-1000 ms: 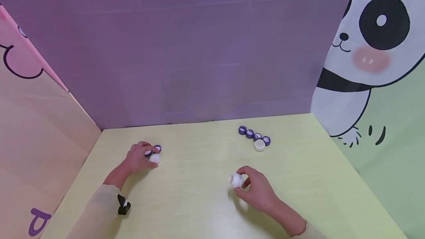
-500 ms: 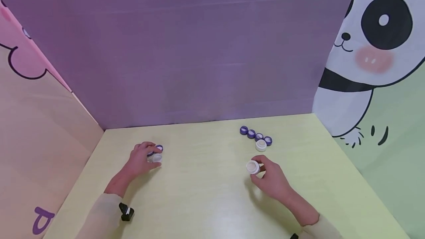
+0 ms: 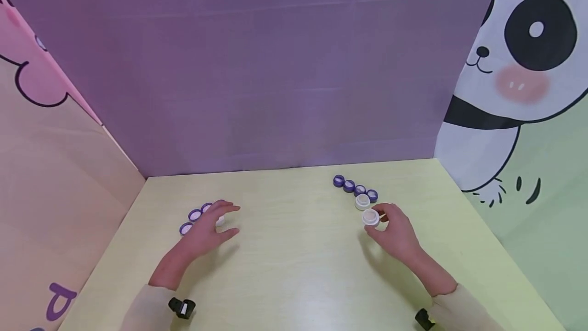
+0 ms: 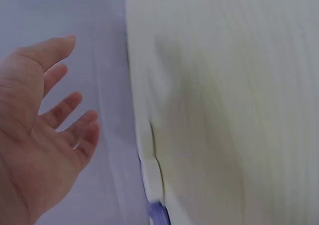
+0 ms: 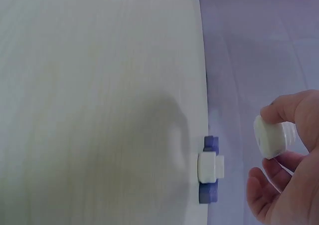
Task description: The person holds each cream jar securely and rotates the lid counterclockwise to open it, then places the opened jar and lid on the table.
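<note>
My right hand (image 3: 396, 234) pinches a small white jar (image 3: 370, 217) between thumb and fingers, its round mouth facing up toward the head camera. In the right wrist view the held jar (image 5: 270, 137) appears above the table. A second white jar (image 3: 362, 202) stands just beyond it, touching a slanting row of purple lids (image 3: 360, 191) with pale insides. Over at the left, my left hand (image 3: 206, 234) hovers with thumb and fingers spread, holding nothing. Beneath it lie several purple lids (image 3: 195, 215) and a white round piece (image 3: 220, 221), partly hidden by the fingers.
The pale wooden table (image 3: 294, 249) ends at a purple cloth backdrop (image 3: 285, 75). A pink printed panel (image 3: 59, 167) rises at the left, and a panda-printed panel (image 3: 542, 157) at the right.
My right hand has carried the white jar rightward and away from me, toward the lid row, turning its mouth upward. The left hand has let go of the white piece and lifted, its fingers spreading.
</note>
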{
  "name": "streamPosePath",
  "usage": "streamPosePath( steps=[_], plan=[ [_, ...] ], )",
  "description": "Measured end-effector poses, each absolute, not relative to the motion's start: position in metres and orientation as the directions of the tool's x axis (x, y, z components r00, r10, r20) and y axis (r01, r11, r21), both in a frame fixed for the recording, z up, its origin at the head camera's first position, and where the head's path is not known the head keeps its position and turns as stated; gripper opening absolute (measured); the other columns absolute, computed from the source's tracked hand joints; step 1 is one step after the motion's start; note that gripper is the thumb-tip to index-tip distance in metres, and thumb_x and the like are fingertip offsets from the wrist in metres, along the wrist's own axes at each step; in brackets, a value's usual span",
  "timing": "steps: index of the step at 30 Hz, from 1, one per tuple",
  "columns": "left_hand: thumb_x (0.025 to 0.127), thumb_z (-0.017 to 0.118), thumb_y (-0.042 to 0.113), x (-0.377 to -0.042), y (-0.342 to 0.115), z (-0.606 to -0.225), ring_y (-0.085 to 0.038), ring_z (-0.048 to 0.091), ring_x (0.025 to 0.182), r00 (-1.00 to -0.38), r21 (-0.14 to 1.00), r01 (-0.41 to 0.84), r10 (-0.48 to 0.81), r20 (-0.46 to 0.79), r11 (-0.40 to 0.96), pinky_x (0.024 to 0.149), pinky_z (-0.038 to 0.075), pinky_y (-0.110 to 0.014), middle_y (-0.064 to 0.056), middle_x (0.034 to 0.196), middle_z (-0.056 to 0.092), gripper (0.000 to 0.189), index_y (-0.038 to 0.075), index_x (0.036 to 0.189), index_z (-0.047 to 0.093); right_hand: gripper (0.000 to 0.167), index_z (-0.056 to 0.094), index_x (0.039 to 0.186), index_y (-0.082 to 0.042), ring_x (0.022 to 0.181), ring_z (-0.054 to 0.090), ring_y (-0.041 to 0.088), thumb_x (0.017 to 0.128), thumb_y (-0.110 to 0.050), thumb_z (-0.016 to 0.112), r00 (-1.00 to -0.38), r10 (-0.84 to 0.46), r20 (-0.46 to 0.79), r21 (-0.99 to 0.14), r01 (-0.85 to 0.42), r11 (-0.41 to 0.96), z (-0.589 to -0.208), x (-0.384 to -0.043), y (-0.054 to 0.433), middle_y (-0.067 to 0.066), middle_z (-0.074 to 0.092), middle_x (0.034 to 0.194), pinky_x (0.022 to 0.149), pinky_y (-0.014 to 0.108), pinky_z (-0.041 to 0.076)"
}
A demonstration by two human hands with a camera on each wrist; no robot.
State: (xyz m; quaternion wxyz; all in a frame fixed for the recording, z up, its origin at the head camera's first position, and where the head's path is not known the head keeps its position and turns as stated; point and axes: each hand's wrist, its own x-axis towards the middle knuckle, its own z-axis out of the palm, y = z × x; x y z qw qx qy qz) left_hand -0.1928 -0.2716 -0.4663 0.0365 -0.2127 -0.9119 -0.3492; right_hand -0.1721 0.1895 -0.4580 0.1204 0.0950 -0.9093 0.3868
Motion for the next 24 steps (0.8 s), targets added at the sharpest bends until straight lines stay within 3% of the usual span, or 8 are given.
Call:
streamPosePath(
  steps=[9, 14, 19, 24],
  plan=[
    [0.085, 0.076, 0.017, -0.169, -0.242, -0.454, -0.026, 0.048, 0.124, -0.882, 0.665, 0.444, 0.423, 0.207, 0.6, 0.098, 0.042, -0.05, -0.002, 0.134, 0.05, 0.045, 0.019, 0.127, 0.06, 0.04, 0.06, 0.112, 0.004, 0.091, 0.06, 0.032, 0.081, -0.015, 0.076, -0.984, -0.047, 0.17, -0.68, -0.152, 0.717, -0.457, -0.191, 0.205, 0.017, 0.063, 0.104, 0.078, 0.043, 0.049],
    [0.086, 0.076, 0.018, -0.162, -0.23, -0.454, -0.024, 0.048, 0.125, -0.877, 0.67, 0.449, 0.434, 0.205, 0.591, 0.101, 0.041, -0.048, 0.003, 0.135, 0.048, 0.044, 0.021, 0.126, 0.06, 0.041, 0.062, 0.111, 0.005, 0.09, 0.059, 0.033, 0.08, -0.017, 0.077, -0.986, -0.027, 0.164, -0.667, -0.131, 0.733, -0.465, -0.203, 0.212, 0.017, 0.064, 0.1, 0.078, 0.043, 0.047],
    [0.088, 0.074, 0.021, -0.157, -0.218, -0.458, -0.023, 0.046, 0.127, -0.871, 0.673, 0.45, 0.455, 0.184, 0.588, 0.102, 0.04, -0.047, -0.001, 0.137, 0.049, 0.043, 0.024, 0.128, 0.059, 0.042, 0.063, 0.11, 0.006, 0.088, 0.057, 0.032, 0.079, -0.019, 0.077, -0.987, -0.015, 0.158, -0.643, -0.115, 0.757, -0.474, -0.211, 0.221, 0.014, 0.063, 0.093, 0.075, 0.041, 0.046],
    [0.087, 0.074, 0.02, -0.153, -0.209, -0.46, -0.022, 0.047, 0.125, -0.863, 0.698, 0.445, 0.475, 0.169, 0.561, 0.102, 0.04, -0.048, -0.003, 0.135, 0.049, 0.044, 0.021, 0.128, 0.059, 0.044, 0.062, 0.111, 0.007, 0.09, 0.059, 0.033, 0.079, -0.019, 0.076, -0.991, -0.02, 0.129, -0.647, -0.1, 0.756, -0.478, -0.219, 0.225, 0.017, 0.065, 0.096, 0.076, 0.043, 0.047]
  ],
)
